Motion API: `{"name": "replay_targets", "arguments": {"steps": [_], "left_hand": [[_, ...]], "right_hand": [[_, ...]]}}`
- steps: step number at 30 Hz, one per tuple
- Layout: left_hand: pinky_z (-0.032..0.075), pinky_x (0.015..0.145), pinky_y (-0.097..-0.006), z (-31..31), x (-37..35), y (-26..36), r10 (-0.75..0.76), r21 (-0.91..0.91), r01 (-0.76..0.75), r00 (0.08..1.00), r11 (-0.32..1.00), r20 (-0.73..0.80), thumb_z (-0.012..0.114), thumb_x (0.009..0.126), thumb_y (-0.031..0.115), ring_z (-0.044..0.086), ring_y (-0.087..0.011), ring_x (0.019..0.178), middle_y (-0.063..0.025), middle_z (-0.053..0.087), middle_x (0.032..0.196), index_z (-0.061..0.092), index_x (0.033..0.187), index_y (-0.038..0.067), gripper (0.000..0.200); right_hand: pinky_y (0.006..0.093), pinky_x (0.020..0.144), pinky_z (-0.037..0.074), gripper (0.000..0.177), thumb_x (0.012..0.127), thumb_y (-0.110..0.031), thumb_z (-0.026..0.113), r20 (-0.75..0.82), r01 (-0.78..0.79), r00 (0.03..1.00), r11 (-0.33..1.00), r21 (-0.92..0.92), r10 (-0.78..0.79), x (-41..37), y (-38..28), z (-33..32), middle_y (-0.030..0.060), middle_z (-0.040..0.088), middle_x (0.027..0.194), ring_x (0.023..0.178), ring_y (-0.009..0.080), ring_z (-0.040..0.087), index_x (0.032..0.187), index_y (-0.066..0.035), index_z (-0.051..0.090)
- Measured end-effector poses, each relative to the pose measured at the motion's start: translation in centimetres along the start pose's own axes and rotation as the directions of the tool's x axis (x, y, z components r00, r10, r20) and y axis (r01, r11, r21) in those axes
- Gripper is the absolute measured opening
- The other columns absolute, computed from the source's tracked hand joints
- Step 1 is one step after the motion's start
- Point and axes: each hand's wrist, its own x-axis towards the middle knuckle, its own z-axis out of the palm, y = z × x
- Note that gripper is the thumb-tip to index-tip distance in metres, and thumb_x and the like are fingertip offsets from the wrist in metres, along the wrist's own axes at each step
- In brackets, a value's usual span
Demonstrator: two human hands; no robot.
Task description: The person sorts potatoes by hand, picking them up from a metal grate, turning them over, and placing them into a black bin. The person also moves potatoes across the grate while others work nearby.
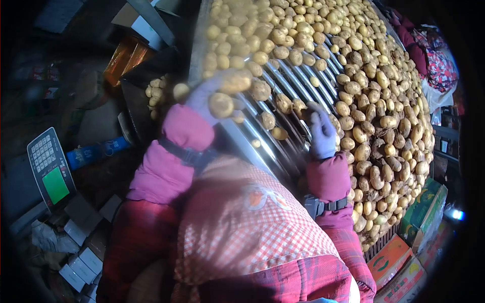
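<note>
My left hand [204,100], in a lavender glove, is at the left edge of the metal rollers [275,78]. Its fingers are closed around a round potato [221,105] and a longer, blurred potato [235,81]. Over the right part of the rollers is my right hand [322,132], also gloved, with dark fingertips. Its fingers are loosely bent and apart, close to a small potato [298,107]; no potato shows inside them. Between my hands, several potatoes lie on the rollers, among them a brown one [283,103] and a cut-looking one [279,133].
A large heap of potatoes [374,101] spreads behind and to the right. More potatoes [155,93] sit in a dark container at left. A scale display [50,166] with keypad stands at far left. Cartons [389,260] are at lower right; another person's patterned sleeve [440,65] is at upper right.
</note>
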Motion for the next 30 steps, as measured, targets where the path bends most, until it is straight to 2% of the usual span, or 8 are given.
{"name": "replay_targets", "arguments": {"steps": [5, 8, 17, 19, 22, 23, 27, 30], "left_hand": [[0.052, 0.066, -0.0388, -3.6, 0.1, -3.3, -0.234, -0.344, 0.153, 0.950, 0.926, -0.208, 0.049, 0.090, 0.047, 0.062, -0.0278, 0.078, -0.0186, 0.061, 0.108, 0.051, 0.120, 0.005, 0.052], [0.050, 0.066, -0.0398, -3.0, 0.2, -3.4, -0.306, -0.460, 0.187, 0.931, 0.868, -0.199, 0.050, 0.090, 0.047, 0.061, -0.0289, 0.081, -0.0184, 0.060, 0.109, 0.049, 0.122, 0.005, 0.053], [0.047, 0.087, -0.0564, -2.3, 0.5, -1.6, -0.304, -0.641, 0.299, 0.947, 0.707, 0.107, 0.049, 0.088, 0.053, 0.050, -0.0411, 0.116, -0.0140, 0.044, 0.137, 0.037, 0.139, 0.017, 0.063], [0.047, 0.085, -0.0548, -2.1, 0.7, -1.6, -0.293, -0.647, 0.301, 0.948, 0.701, 0.123, 0.048, 0.088, 0.057, 0.054, -0.0370, 0.108, -0.0107, 0.050, 0.129, 0.043, 0.134, 0.015, 0.063], [0.049, 0.083, -0.0521, -1.8, 0.4, -1.4, -0.260, -0.627, 0.288, 0.956, 0.724, 0.138, 0.047, 0.090, 0.054, 0.055, -0.0324, 0.108, -0.0097, 0.050, 0.129, 0.043, 0.133, 0.014, 0.059], [0.050, 0.083, -0.0521, -1.5, 0.1, -1.2, -0.266, -0.603, 0.284, 0.956, 0.745, 0.121, 0.046, 0.091, 0.051, 0.052, -0.0328, 0.113, -0.0110, 0.048, 0.133, 0.041, 0.135, 0.013, 0.060], [0.053, 0.078, -0.0424, -1.2, 0.7, -3.3, -0.246, -0.280, 0.286, 0.954, 0.916, 0.169, 0.048, 0.093, 0.040, 0.056, -0.0291, 0.109, -0.0131, 0.052, 0.128, 0.043, 0.133, 0.009, 0.051], [0.055, 0.069, -0.0360, -0.4, -0.1, -1.8, -0.450, -0.489, 0.501, 0.864, 0.714, 0.228, 0.048, 0.095, 0.028, 0.064, -0.0273, 0.087, -0.0127, 0.062, 0.110, 0.051, 0.123, 0.008, 0.034]], "right_hand": [[0.0387, 0.090, 0.044, 0.041, 0.080, -0.015, 0.061, 0.455, 0.454, 0.866, 0.705, -0.545, -0.206, -2.8, 0.1, 2.1, 0.0147, 0.059, 0.109, 0.103, 0.0322, 0.056, 0.120, -0.007, 0.056], [0.0443, 0.075, 0.047, 0.034, 0.077, -0.017, 0.062, 0.482, 0.571, 0.820, 0.491, -0.658, -0.308, -1.4, 1.0, 3.5, 0.0108, 0.060, 0.101, 0.088, 0.0323, 0.059, 0.111, -0.014, 0.059], [0.0416, 0.090, 0.045, 0.042, 0.084, -0.019, 0.061, 0.343, 0.560, 0.827, 0.591, -0.581, -0.446, 4.8, -1.6, 5.3, 0.0171, 0.059, 0.114, 0.106, 0.0350, 0.056, 0.123, -0.008, 0.054], [0.0375, 0.091, 0.045, 0.042, 0.087, -0.019, 0.059, 0.393, 0.608, 0.793, 0.573, -0.549, -0.465, 5.7, -2.6, 6.6, 0.0161, 0.057, 0.120, 0.107, 0.0291, 0.057, 0.127, -0.007, 0.052], [0.0365, 0.089, 0.045, 0.044, 0.087, -0.022, 0.060, 0.351, 0.297, 0.894, 0.955, -0.001, -0.278, 6.1, -2.6, 9.2, 0.0130, 0.059, 0.116, 0.106, 0.0261, 0.057, 0.127, -0.008, 0.052], [0.0342, 0.091, 0.044, 0.048, 0.087, -0.023, 0.061, 0.448, -0.029, 0.889, 0.965, 0.262, -0.095, 5.7, -3.1, 9.5, 0.0120, 0.054, 0.123, 0.110, 0.0214, 0.054, 0.130, -0.006, 0.049], [0.0257, 0.082, 0.046, 0.045, 0.093, -0.021, 0.056, 0.618, 0.106, 0.746, 0.961, 0.256, -0.247, 6.7, -2.0, 10.9, 0.0056, 0.056, 0.117, 0.092, 0.0111, 0.055, 0.132, -0.002, 0.045], [0.0247, 0.079, 0.046, 0.042, 0.095, -0.030, 0.054, 0.625, -0.425, 0.771, 0.829, 0.364, 0.121, 6.8, -2.0, 9.7, 0.0050, 0.060, 0.106, 0.086, 0.0121, 0.057, 0.126, -0.002, 0.051]]}}
